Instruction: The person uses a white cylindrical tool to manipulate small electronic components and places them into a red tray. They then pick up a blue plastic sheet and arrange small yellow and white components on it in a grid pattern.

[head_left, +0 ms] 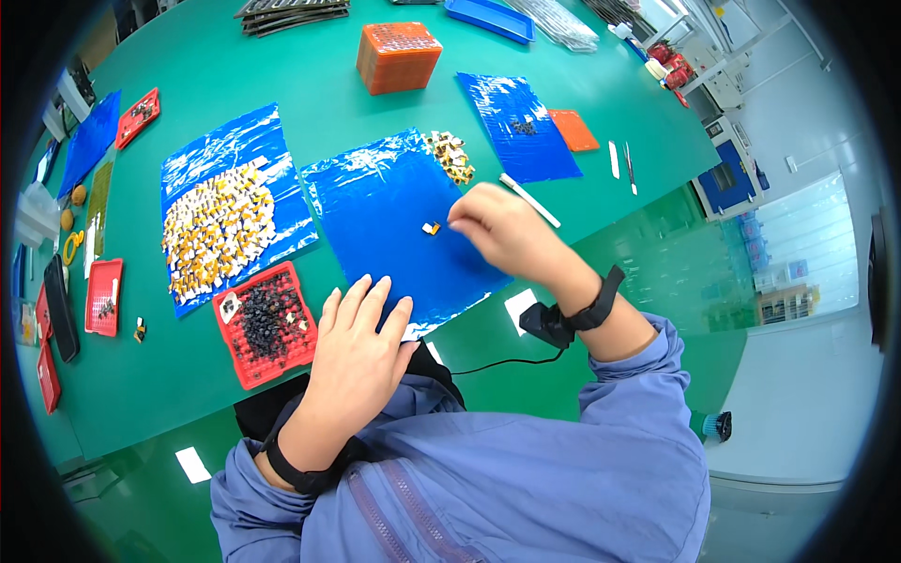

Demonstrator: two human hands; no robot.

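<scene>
In front of me lies a blue glossy sheet (385, 206), with one small white, yellow and black piece (431, 228) near its middle. My right hand (507, 230) hovers just right of that piece, its thumb and fingers pinched together; whatever is between them is too small or hidden to make out. Fingers spread, my left hand (357, 342) rests on the sheet's near left edge and holds nothing visible. Beside it stands a red tray (246, 368) of small black parts. A pile of similar white and yellow pieces (450, 156) sits at the sheet's far right corner.
Many such pieces (218, 225) cover another blue sheet (221, 145) on the left. A white pen-like stick (530, 200) lies beyond my right hand. Farther off are stacked orange trays (399, 61), a third blue sheet (544, 159), an orange plate (573, 130) and tweezers (631, 169).
</scene>
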